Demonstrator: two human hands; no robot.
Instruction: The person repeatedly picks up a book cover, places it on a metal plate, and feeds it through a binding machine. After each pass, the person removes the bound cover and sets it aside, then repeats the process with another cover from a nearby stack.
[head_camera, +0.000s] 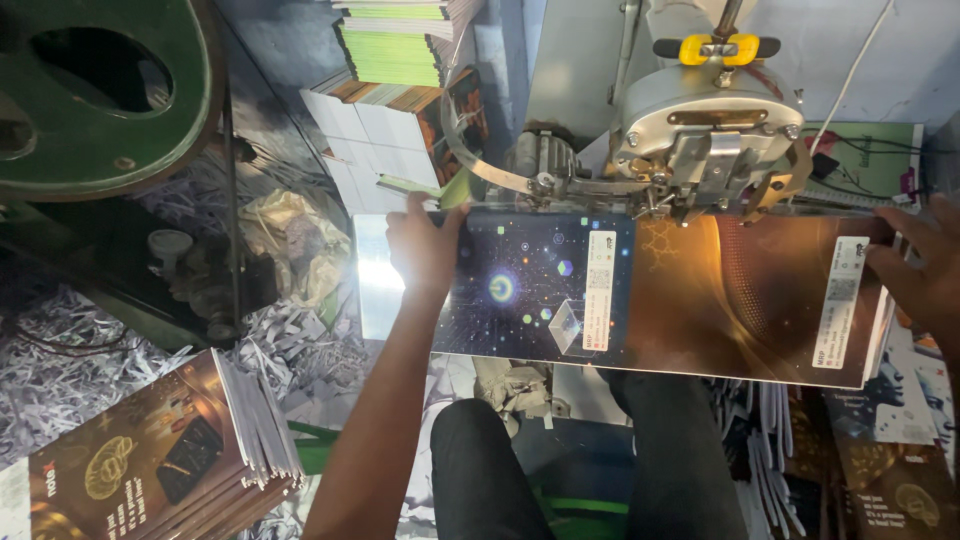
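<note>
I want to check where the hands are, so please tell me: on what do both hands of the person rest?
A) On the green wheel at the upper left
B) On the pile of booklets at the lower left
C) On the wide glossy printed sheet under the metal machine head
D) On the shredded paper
C: the left hand lies flat on the printed sheet near its left part, and the right hand holds its right edge, below the machine head.

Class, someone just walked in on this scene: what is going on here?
A seated person holds a wide glossy printed sheet flat under a metal machine head. The left hand presses its left part; the right hand grips its right edge. A stack of printed booklets sits lower left, amid shredded paper.
</note>
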